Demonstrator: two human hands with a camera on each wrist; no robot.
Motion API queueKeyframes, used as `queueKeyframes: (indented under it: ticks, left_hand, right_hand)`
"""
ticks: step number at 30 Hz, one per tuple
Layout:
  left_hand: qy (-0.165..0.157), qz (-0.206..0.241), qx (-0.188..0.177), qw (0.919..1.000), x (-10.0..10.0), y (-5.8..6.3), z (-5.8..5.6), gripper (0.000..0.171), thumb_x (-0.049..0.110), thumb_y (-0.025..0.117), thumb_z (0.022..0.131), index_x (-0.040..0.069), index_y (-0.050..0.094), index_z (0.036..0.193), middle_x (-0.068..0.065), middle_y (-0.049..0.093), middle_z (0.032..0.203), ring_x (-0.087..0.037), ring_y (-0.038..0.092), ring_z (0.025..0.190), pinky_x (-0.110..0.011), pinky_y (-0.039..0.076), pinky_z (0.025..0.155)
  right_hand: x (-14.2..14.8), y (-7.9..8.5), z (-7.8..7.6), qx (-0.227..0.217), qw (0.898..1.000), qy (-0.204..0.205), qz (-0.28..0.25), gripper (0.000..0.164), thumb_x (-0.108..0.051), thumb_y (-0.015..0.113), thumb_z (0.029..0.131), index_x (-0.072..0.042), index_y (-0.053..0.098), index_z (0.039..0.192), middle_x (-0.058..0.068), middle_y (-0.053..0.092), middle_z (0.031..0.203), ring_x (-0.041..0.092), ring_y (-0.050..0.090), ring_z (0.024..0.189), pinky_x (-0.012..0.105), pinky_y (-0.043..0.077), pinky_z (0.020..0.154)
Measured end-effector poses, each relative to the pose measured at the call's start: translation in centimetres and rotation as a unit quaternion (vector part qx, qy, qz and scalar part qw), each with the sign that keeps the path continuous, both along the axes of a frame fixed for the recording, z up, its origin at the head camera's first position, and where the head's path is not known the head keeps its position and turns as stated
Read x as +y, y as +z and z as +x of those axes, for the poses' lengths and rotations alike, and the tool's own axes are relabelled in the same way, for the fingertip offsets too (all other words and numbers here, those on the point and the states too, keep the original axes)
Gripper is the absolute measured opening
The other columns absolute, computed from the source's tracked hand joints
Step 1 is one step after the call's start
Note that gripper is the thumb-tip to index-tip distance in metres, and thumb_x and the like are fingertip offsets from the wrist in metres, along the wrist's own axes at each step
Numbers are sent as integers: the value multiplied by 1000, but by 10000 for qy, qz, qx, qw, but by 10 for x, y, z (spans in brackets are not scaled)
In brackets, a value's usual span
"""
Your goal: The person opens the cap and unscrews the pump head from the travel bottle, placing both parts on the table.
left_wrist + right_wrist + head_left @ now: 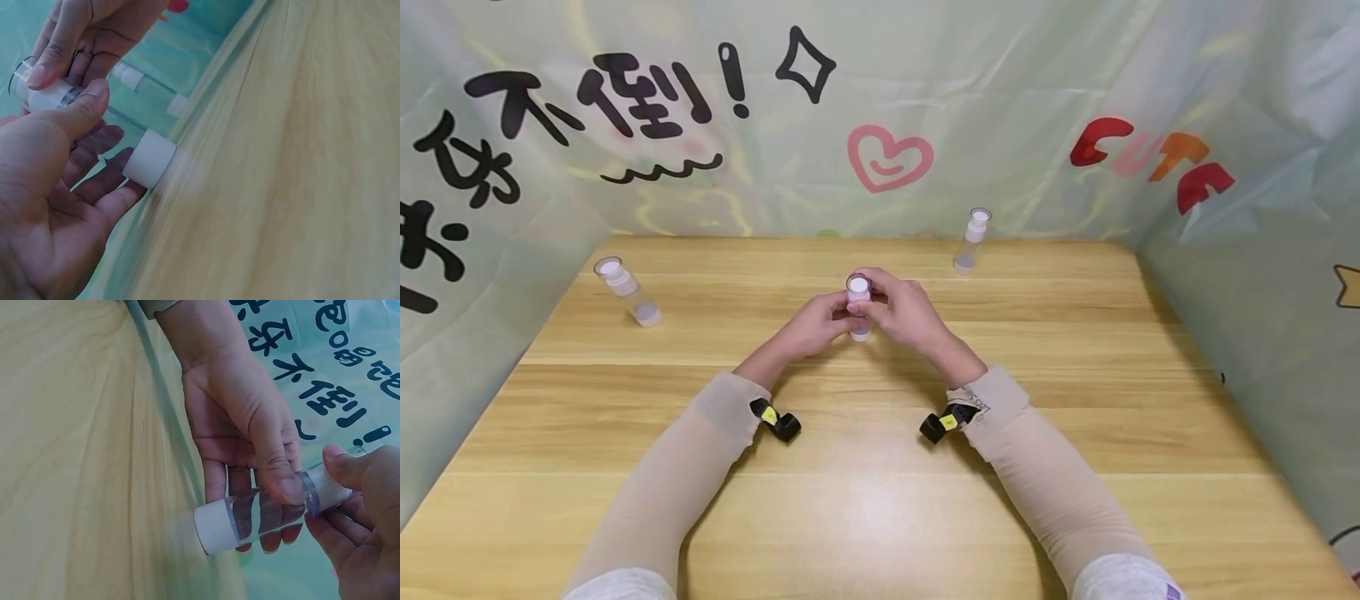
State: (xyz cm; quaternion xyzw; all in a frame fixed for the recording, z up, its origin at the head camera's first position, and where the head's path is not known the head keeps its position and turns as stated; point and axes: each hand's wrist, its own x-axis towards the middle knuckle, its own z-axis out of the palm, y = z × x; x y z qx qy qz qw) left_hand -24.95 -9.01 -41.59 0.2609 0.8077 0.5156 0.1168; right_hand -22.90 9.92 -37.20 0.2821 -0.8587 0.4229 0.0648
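Near the middle of the table, both hands are on a small clear bottle (859,288) with a white base, a white top and a see-through cap. My left hand (815,326) holds its clear body between thumb and fingers, as the right wrist view shows. My right hand (912,313) pinches the top, thumb on one side and fingers behind. In the left wrist view the white base (150,159) is low, close over the tabletop. Fingers hide part of the bottle's middle.
A similar bottle (628,292) stands at the table's left side, and another bottle (972,242) at the back, right of centre. Printed cloth (1000,100) hangs behind and beside the wooden table (865,517). Small black cameras (785,427) are strapped at both wrists.
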Motion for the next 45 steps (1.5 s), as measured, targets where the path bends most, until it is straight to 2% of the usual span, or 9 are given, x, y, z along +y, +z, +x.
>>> queueKeyframes:
  ticks: [6, 15, 19, 24, 31, 35, 40, 45]
  left_hand:
    - [-19, 88, -88, 9999, -1, -1, 1, 41, 19, 66, 96, 5, 58, 133, -12, 63, 127, -24, 61, 114, -35, 52, 95]
    - [-11, 119, -193, 9997, -2, -2, 0, 44, 19, 69, 94, 6, 58, 134, -9, 66, 122, -21, 63, 110, -34, 54, 92]
    - [-1, 109, -177, 9998, -2, -1, 0, 43, 18, 69, 94, 5, 58, 133, -10, 65, 122, -22, 63, 110, -34, 53, 92]
    - [34, 4, -154, 9999, -2, 0, -1, 42, 18, 69, 93, 6, 59, 132, -10, 66, 121, -22, 63, 109, -33, 54, 91]
    - [54, -60, -278, 9996, -2, -2, -1, 41, 20, 68, 94, 9, 59, 133, -7, 67, 117, -19, 63, 107, -35, 54, 89]
    - [13, 16, -342, 9994, -4, -2, 1, 37, 22, 68, 94, 9, 61, 128, -7, 67, 117, -19, 63, 107, -35, 54, 90]
    - [41, 111, -377, 9992, -3, -2, 1, 39, 23, 71, 92, 10, 62, 128, -8, 67, 120, -19, 63, 109, -35, 53, 92]
    - [54, 197, -393, 9990, -1, -4, 0, 44, 22, 73, 90, 10, 61, 131, -9, 65, 124, -20, 61, 113, -36, 51, 95]
  right_hand:
    - [0, 2, 1, -215, 9997, -79, 14, 38, -21, 70, 93, -6, 60, 126, 10, 68, 112, 18, 66, 102, 29, 55, 86]
    - [-4, 7, 4, -429, 9987, -268, 92, 35, -21, 68, 94, -6, 61, 125, 9, 68, 115, 19, 65, 105, 29, 55, 88]
    - [-7, 11, 7, -355, 9980, -449, 260, 37, -23, 68, 94, -7, 60, 126, 10, 69, 115, 20, 66, 105, 31, 55, 87]
    - [-9, 15, 11, -27, 9973, -612, 416, 37, -21, 69, 94, -7, 59, 126, 11, 68, 116, 23, 66, 107, 33, 55, 88]
    - [-8, 26, 15, 207, 9978, -620, 87, 36, -21, 71, 92, -8, 60, 123, 10, 69, 113, 22, 67, 105, 31, 56, 88]
    - [-8, 28, 15, 142, 9983, -574, 15, 39, -22, 70, 93, -7, 59, 127, 12, 69, 113, 22, 67, 105, 31, 55, 88]
    - [-4, 33, 17, 1, 9980, -371, -511, 41, -19, 68, 94, -5, 55, 130, 13, 67, 116, 22, 65, 108, 29, 53, 92]
    - [2, 38, 19, 132, 9955, -115, -927, 42, -16, 68, 94, -3, 50, 130, 12, 66, 120, 20, 63, 111, 31, 52, 94]
